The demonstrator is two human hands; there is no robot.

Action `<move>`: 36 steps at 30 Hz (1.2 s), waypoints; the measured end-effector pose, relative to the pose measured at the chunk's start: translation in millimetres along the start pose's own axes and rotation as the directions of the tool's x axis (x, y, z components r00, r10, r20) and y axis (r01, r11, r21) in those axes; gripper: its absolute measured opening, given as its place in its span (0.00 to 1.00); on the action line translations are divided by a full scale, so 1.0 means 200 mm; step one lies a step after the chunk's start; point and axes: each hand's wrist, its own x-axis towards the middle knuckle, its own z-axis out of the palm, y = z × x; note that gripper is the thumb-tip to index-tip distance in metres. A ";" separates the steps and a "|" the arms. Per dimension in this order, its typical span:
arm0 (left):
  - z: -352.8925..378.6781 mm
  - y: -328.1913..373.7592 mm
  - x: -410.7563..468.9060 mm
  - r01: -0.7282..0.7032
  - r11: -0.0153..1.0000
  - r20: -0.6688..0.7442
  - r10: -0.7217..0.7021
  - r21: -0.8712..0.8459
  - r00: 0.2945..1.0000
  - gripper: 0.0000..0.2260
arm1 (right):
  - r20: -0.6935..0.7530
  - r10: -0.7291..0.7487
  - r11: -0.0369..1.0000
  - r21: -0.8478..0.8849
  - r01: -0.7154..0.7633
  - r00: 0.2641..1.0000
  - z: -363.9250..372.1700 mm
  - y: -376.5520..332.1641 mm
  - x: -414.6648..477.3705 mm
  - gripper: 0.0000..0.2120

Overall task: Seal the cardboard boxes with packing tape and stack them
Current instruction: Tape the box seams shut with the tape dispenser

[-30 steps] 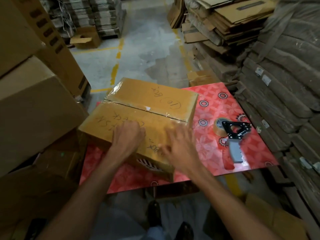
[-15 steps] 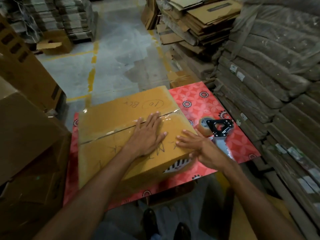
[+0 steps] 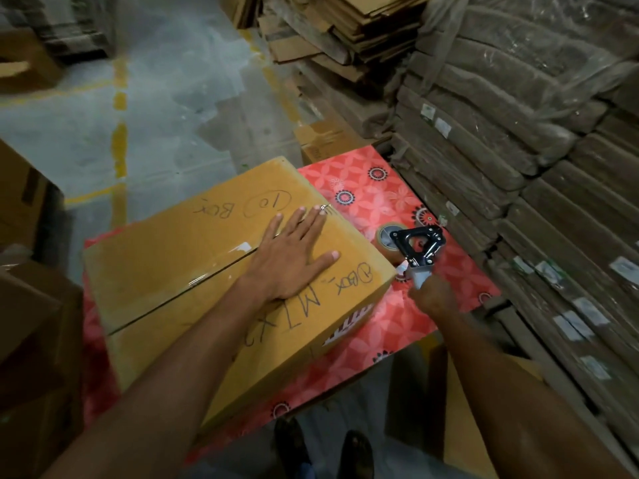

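Observation:
A closed brown cardboard box (image 3: 173,257) with handwritten marks lies on the red patterned table (image 3: 390,195). Clear tape runs along its centre seam. My left hand (image 3: 294,250) rests flat on the box top, fingers spread, across the seam near its right end. Just right of the box, a black tape dispenser (image 3: 415,247) with a brown tape roll and a grey handle stands on the table. My right hand (image 3: 432,295) is closed around that handle.
Stacks of flattened cardboard (image 3: 553,167) rise close along the right side. More brown boxes (image 3: 31,323) stand at the left. A small box (image 3: 321,140) sits behind the table. Grey floor with yellow lines (image 3: 119,140) lies beyond. My shoes (image 3: 321,451) show below the table edge.
The box has been turned on the table. My left hand slid along the seam toward its right end. My right hand left the box and took hold of the dispenser handle.

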 end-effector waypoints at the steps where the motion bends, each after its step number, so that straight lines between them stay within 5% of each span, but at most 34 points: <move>1: 0.00 0.00 0.01 -0.001 1.000 -0.003 0.002 0.001 1.000 0.36 | -0.020 -0.005 1.000 0.006 0.005 1.000 0.07 0.04 0.10 0.22; 4: 0.02 0.00 0.02 -0.006 1.000 -0.014 0.006 0.001 1.000 0.36 | 0.021 0.061 0.996 0.065 -0.062 0.998 0.18 0.08 0.26 0.32; 13: 0.02 0.04 0.10 -0.021 1.000 -0.046 0.021 -0.007 0.999 0.37 | 0.014 0.063 0.852 0.519 -0.061 0.998 -0.35 -0.43 -0.13 0.04; 17: -0.09 0.03 0.24 -0.030 0.955 0.003 0.032 -0.295 0.999 0.32 | 0.192 -0.236 0.503 0.863 -0.050 0.953 -0.60 -0.64 -0.37 0.04; 18: -0.15 0.02 0.28 0.022 0.851 -0.001 -0.026 -0.524 1.000 0.26 | 0.181 -0.312 0.468 0.884 -0.015 0.933 -0.65 -0.68 -0.44 0.03; 19: -0.22 0.02 0.31 0.101 0.614 0.029 -0.126 -0.783 0.992 0.21 | 0.151 -0.379 0.457 0.888 0.043 0.913 -0.68 -0.72 -0.50 0.05; 20: -0.30 0.02 0.34 0.175 0.266 0.120 -0.212 -0.948 0.970 0.19 | 0.119 -0.438 0.453 0.885 0.105 0.891 -0.70 -0.76 -0.56 0.08; 21: -0.37 0.01 0.37 0.225 -0.069 0.235 -0.232 -0.972 0.944 0.20 | 0.098 -0.480 0.449 0.881 0.148 0.872 -0.69 -0.79 -0.61 0.11; 22: -0.43 0.00 0.38 0.275 -0.290 0.336 -0.186 -0.917 0.923 0.23 | 0.086 -0.507 0.445 0.878 0.175 0.857 -0.68 -0.81 -0.65 0.12; 23: -0.48 -0.02 0.39 0.322 -0.398 0.400 -0.127 -0.859 0.908 0.26 | 0.088 -0.526 0.447 0.875 0.187 0.846 -0.65 -0.82 -0.68 0.12; 25: -0.54 -0.03 0.36 0.402 -0.450 0.455 -0.012 -0.798 0.890 0.29 | 0.105 -0.538 0.468 0.863 0.192 0.837 -0.59 -0.82 -0.71 0.11; 29: -0.52 -0.10 0.27 0.456 -0.454 0.485 0.059 -0.765 0.872 0.17 | 0.132 -0.566 0.545 0.801 0.249 0.814 -0.50 -0.85 -0.75 0.10; 36: -0.44 -0.15 0.24 0.496 -0.472 0.566 -0.008 -0.729 0.824 0.09 | 0.179 -0.564 0.610 0.748 0.261 0.806 -0.46 -0.87 -0.72 0.11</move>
